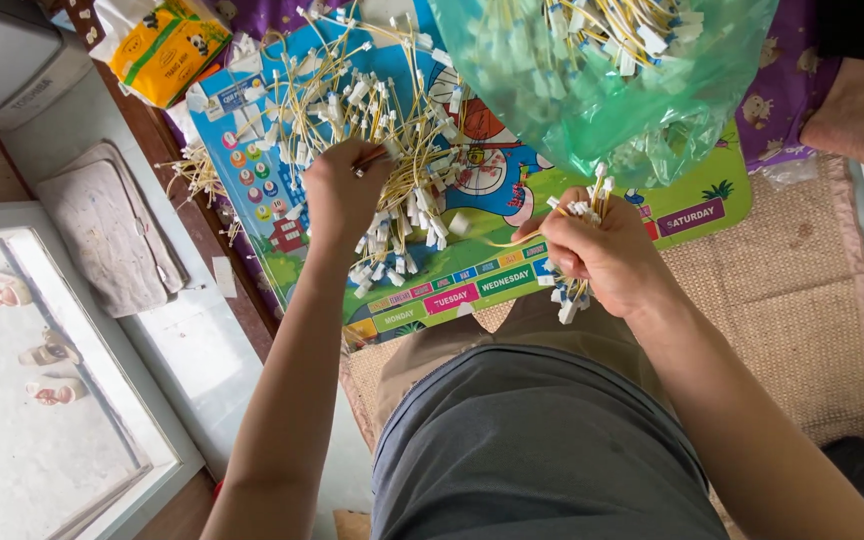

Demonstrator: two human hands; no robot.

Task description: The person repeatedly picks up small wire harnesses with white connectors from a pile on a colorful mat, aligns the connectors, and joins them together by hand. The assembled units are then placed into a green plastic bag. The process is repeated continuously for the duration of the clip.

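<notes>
Yellow wire leads with white plastic connectors are the item handled. Right hand [607,255] is closed in a fist around a gathered bundle of leads [580,210]; connector ends protrude above the knuckles and a few hang out below the palm, which suggests the bundle is held aligned so that more can be added. One loose yellow lead arcs from this fist toward the other hand.

Left hand [344,190], fingers pinched together, grips one or a few leads at the near edge of the loose pile [382,110]. Exact count in the pinch cannot be told. The pile lies spread and tangled just beyond that hand, presumably kept flat so single leads can be drawn out.

Both pile and hands lie over a colourful printed board [472,270] serving as work surface. Beyond the right hand, a green translucent plastic bag [602,90] holds more leads of the same kind. Woven mat [782,290] lies under and beside the board. A yellow packet [164,48] sits well beyond the left hand. Another person's bare foot [857,120] rests beyond the right hand, apart from the work.
</notes>
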